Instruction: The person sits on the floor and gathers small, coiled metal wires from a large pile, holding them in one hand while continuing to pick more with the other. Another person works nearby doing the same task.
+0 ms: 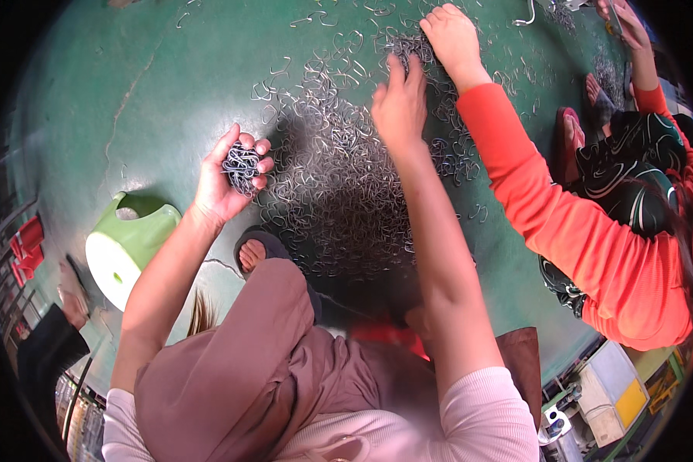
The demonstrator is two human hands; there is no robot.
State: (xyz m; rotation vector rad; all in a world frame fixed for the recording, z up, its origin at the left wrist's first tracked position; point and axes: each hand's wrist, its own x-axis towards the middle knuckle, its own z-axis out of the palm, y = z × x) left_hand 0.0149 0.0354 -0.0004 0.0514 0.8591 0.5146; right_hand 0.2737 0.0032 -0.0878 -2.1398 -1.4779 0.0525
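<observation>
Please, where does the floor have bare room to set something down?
Bare floor lies left of the left hand, above the green stool in the picture; a smaller patch lies between the right elbow and the orange sleeve. Between the left hand and right hand, metal hooks crowd it.

The green floor (196, 81) carries a wide scatter of bent metal hooks (343, 165), with a light-green stool (142, 231) left of them.
</observation>
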